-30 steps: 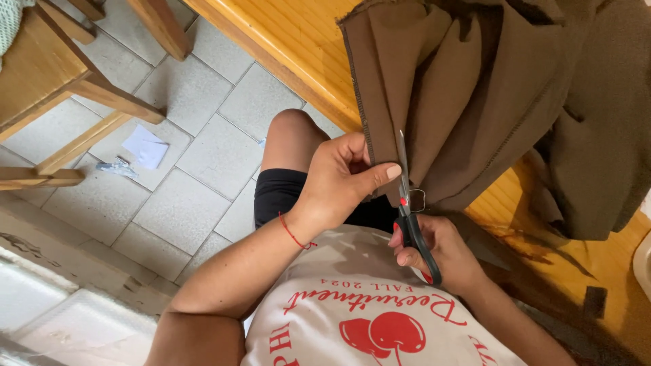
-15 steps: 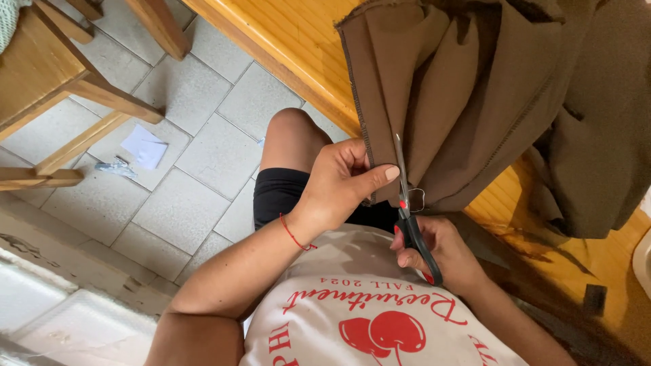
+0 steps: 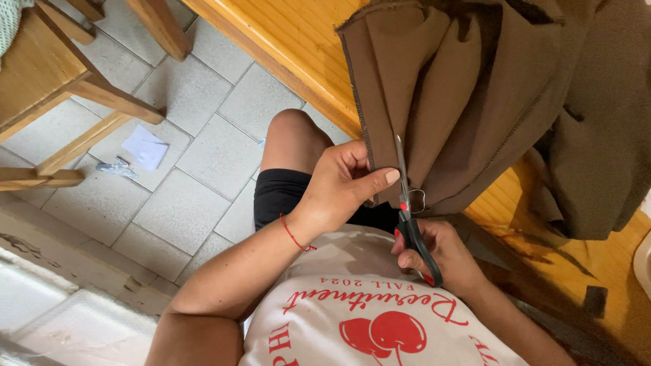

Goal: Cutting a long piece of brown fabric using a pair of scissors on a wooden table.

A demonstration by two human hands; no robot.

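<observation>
Left hand (image 3: 342, 186) pinches the folded brown fabric (image 3: 441, 115) just beside the scissors (image 3: 409, 217); right hand (image 3: 441, 261) grips their handles, fingers closed. Thumb sits near the blades (a nick likely), and loose folds could skew the cut.

Single view, head-mounted. The camera looks steeply down over the wearer's chest and lap, close to both hands (image 3: 346, 186), which sit near frame centre. The wooden surface (image 3: 305, 41) runs diagonally across the upper right. The tiled floor (image 3: 203, 156) fills the left. No second view recorded.
</observation>
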